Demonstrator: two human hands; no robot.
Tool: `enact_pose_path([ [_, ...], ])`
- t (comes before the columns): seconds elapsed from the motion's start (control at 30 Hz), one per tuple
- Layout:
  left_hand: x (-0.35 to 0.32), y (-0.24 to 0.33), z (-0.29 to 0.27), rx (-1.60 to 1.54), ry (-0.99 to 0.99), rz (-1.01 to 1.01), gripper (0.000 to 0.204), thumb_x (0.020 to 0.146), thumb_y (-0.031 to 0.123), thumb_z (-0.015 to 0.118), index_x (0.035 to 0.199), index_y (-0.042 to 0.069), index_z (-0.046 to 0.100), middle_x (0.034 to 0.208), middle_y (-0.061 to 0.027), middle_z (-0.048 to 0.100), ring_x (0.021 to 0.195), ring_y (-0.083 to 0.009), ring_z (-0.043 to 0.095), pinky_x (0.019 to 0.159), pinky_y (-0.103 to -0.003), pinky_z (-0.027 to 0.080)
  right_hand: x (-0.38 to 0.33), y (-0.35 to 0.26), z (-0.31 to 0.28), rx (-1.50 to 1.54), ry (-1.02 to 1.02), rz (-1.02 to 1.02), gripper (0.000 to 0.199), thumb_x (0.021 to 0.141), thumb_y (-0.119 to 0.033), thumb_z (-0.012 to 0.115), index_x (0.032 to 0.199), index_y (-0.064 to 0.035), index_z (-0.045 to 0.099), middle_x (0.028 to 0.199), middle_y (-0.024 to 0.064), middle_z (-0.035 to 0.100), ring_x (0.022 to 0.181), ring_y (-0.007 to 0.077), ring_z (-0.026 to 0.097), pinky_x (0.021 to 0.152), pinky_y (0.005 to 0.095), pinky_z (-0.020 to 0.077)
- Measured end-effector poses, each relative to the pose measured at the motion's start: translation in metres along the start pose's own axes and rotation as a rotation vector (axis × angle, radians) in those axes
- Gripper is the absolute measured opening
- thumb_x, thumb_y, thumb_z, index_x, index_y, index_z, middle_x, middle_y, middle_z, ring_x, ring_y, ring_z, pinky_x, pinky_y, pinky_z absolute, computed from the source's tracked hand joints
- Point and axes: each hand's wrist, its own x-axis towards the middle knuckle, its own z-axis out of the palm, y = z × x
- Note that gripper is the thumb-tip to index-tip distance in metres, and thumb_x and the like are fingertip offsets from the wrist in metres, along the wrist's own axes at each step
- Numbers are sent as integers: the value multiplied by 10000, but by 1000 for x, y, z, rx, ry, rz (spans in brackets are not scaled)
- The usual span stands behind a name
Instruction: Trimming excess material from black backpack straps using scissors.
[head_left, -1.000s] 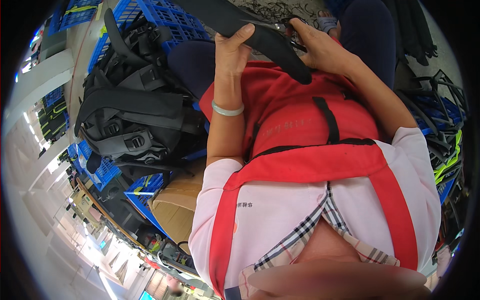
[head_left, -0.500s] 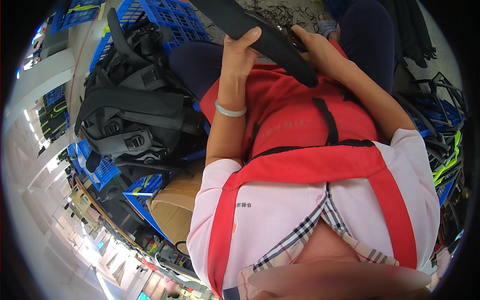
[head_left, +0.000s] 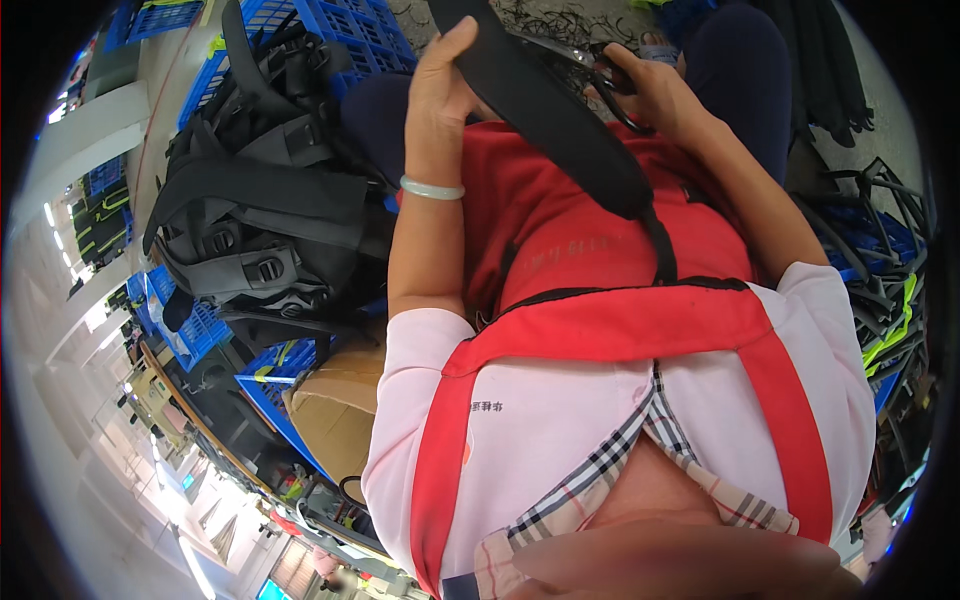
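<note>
A long black padded strap [head_left: 560, 125] with a rounded lower end slants over my lap and the red apron [head_left: 570, 235]. My left hand [head_left: 438, 85] grips its left edge, thumb up in front, the other fingers partly hidden behind it. In my right hand [head_left: 665, 95] are scissors [head_left: 570, 55] with dark looped handles. Their metal blades point toward the strap and partly pass behind it, so I cannot tell whether they touch it.
At left, dark straps and buckled pieces [head_left: 270, 210] are heaped over blue crates [head_left: 365, 45]. A cardboard box [head_left: 335, 400] stands below them. More black strips and a lime-yellow one [head_left: 890, 335] lie at right. Dark scraps [head_left: 540, 15] litter the floor ahead.
The strap's rounded end has swung down and toward me. My left hand has shifted left with the strap; the scissors now show more, with a handle loop turned into view.
</note>
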Motion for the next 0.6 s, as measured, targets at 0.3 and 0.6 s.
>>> enact_pose_path([
  [0.3, -10, -18, 18, 141, 16, 214, 297, 736, -43, 700, 1008, 42, 615, 944, -83, 637, 870, -195, 619, 793, -311, 514, -9, 12, 3, 68, -59, 1, 332, 832, -166, 617, 1082, -26, 449, 834, 220, 591, 807, 393, 582, 684, 407, 438],
  [0.6, -9, -30, 10, 113, -64, 294, 361, 778, -47, 677, 1101, 78, 575, 1063, -48, 595, 1044, -202, 563, 927, -371, 479, -3, 0, 7, 40, -78, 74, 407, 808, -158, 623, 1145, -26, 437, 975, 232, 608, 921, 402, 583, 750, 448, 461],
])
